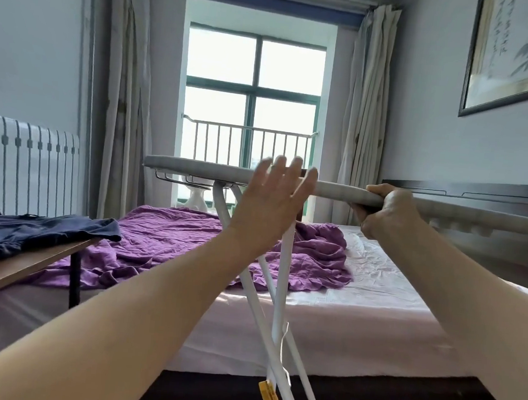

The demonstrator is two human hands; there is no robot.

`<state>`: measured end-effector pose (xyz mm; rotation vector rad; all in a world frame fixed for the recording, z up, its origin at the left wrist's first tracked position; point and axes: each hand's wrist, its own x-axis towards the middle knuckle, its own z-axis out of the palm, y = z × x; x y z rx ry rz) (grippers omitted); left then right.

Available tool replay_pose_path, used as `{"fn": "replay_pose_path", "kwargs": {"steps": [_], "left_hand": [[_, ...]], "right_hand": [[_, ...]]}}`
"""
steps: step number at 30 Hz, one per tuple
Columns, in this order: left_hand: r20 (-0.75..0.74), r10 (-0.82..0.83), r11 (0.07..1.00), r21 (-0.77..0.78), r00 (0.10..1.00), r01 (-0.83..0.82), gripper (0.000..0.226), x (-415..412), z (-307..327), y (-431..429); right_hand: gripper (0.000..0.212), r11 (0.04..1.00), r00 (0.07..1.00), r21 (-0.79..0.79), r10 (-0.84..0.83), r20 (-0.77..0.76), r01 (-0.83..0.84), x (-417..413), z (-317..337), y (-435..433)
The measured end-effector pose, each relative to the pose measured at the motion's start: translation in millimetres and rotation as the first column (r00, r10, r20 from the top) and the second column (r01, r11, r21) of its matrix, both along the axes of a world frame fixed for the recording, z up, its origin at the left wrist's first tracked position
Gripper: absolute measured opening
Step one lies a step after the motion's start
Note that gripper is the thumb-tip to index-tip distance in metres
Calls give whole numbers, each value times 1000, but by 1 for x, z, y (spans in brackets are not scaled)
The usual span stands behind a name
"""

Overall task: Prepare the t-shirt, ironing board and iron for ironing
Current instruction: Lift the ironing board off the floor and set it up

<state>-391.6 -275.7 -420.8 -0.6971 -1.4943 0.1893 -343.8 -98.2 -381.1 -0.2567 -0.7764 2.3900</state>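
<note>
A grey-covered ironing board [201,169] stretches across the middle of the view at chest height, seen edge-on, on crossed white legs [283,265]. My right hand [386,212] grips the board's near edge toward its right end. In front of the board's middle my left hand [272,197] is raised with fingers spread and holds nothing. A dark navy t-shirt [30,233] lies crumpled on a wooden table [17,269] at the left. No iron is visible.
Behind the board is a bed [358,307] with a rumpled purple blanket [170,239]. A white radiator [20,162] lines the left wall. A dark headboard [480,193] runs along the right wall. A yellow tag [268,393] hangs on the board's leg.
</note>
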Motion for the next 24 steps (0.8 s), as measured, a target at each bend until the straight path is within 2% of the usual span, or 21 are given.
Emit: {"fn": "replay_pose_path", "kwargs": {"steps": [3, 4, 7, 9, 13, 15, 17, 20, 21, 24], "left_hand": [[331, 158, 986, -4, 930, -166, 50, -11, 21, -4], [367, 184, 980, -3, 912, -197, 47, -18, 26, -6], [335, 246, 969, -53, 910, -243, 26, -31, 34, -13], [327, 216, 976, -42, 920, -214, 10, -35, 36, -16], [364, 143, 988, 7, 920, -156, 14, -31, 28, -14], [339, 166, 984, 5, 926, -179, 17, -30, 26, -11], [306, 189, 980, 7, 933, -200, 20, -29, 25, -8], [290, 187, 980, 7, 938, -198, 25, -27, 24, -1], [296, 180, 981, 10, 938, -192, 25, -25, 24, 0], [323, 147, 986, 31, 935, -165, 23, -24, 26, -1]], "right_hand": [[34, 1000, 1000, 28, 3, -3, -3, -2, -1, -1], [34, 999, 1000, 37, 6, -4, -6, -2, -2, 0], [41, 999, 1000, 52, 15, -2, -15, -4, -3, 1], [39, 998, 1000, 69, 16, -10, -15, -6, -5, 2], [45, 996, 996, 33, -76, -55, 78, -13, -13, -1], [34, 987, 986, 45, -149, -77, 153, -18, -21, -8], [35, 971, 980, 164, -158, -118, 176, -27, -34, -23], [56, 901, 988, 433, 59, -143, 9, -43, -45, -58], [62, 889, 985, 457, 111, -135, -38, -47, -44, -66], [69, 842, 995, 537, 92, -34, -60, -54, -41, -71]]}}
